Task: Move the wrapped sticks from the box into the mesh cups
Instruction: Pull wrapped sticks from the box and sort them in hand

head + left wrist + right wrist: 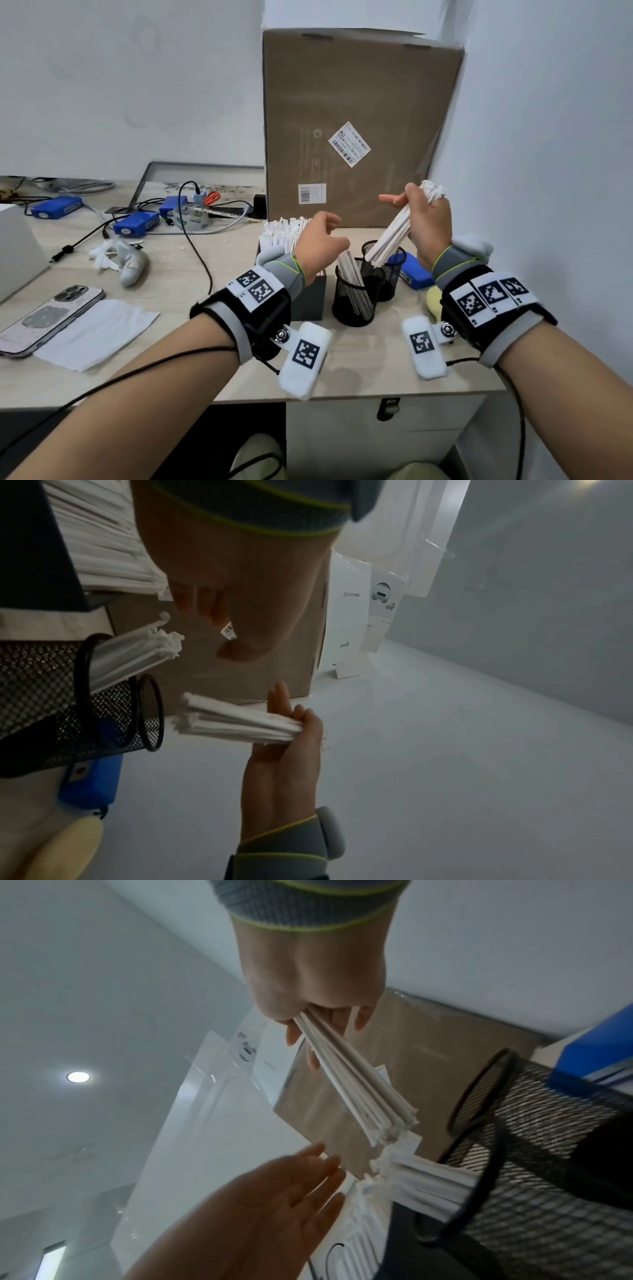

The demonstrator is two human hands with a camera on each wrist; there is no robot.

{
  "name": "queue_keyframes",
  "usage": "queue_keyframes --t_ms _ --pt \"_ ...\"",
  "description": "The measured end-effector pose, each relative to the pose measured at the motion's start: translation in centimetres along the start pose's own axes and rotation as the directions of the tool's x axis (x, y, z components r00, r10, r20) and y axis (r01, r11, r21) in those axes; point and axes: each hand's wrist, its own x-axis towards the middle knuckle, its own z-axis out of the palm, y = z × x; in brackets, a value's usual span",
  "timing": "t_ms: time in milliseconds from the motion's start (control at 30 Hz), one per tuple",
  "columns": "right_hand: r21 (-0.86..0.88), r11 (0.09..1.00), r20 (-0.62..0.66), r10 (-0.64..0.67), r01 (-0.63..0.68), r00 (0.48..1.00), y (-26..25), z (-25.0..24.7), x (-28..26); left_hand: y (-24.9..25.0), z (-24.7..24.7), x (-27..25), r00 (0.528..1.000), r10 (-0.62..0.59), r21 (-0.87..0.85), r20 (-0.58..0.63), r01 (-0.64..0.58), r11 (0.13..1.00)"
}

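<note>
A dark box [313,301] packed with white wrapped sticks [282,231] stands left of two black mesh cups. The nearer cup [352,303] holds several sticks [351,265]. My right hand [416,212] grips a bundle of wrapped sticks [394,236], tilted, its lower end close above the rim of the farther cup [390,274]. The right wrist view shows the bundle [359,1088] ending just outside that cup's rim [479,1091]. My left hand [334,233] hovers over the box with relaxed fingers, holding nothing. In the left wrist view the bundle [236,723] points at the cups [51,685].
A tall cardboard box [359,120] stands right behind the cups, and a white wall is close on the right. A blue block [416,272] and a yellow object [433,301] lie right of the cups. Phone [51,318], tissue [99,332], cables and blue devices [137,224] sit left.
</note>
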Motion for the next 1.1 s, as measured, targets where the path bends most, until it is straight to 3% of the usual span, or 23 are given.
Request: queue_keyframes --t_ms 167,433,633,800,900,1100 --pt "-0.016 0.998 0.035 0.064 -0.063 0.997 2.9 0.4 0.1 -0.4 0.6 0.3 0.983 -0.169 0.076 0.074 0.163 0.984" --pt "-0.116 0.987 0.087 0.117 -0.107 0.989 5.9 1.9 -0.2 -1.1 1.5 1.0 0.960 -0.265 0.186 0.089 0.246 0.951" --pt "-0.433 0.895 0.210 0.215 -0.106 0.954 7.3 2.4 -0.8 -2.0 1.8 1.6 0.957 -0.273 0.148 0.103 0.256 0.955" --pt "-0.627 0.777 0.361 0.226 0.056 0.905 7.5 2.7 -0.9 -3.1 2.3 2.8 0.970 -0.231 0.039 0.077 0.229 0.973" --pt "-0.664 0.739 0.381 0.201 0.115 0.902 8.0 3.1 -0.6 -2.9 2.2 2.9 0.974 -0.210 -0.056 0.089 0.216 0.975" --pt "-0.623 0.780 0.321 0.181 0.064 0.929 8.8 3.4 -0.8 -2.8 2.0 3.2 0.984 -0.166 -0.120 0.065 0.173 0.978"
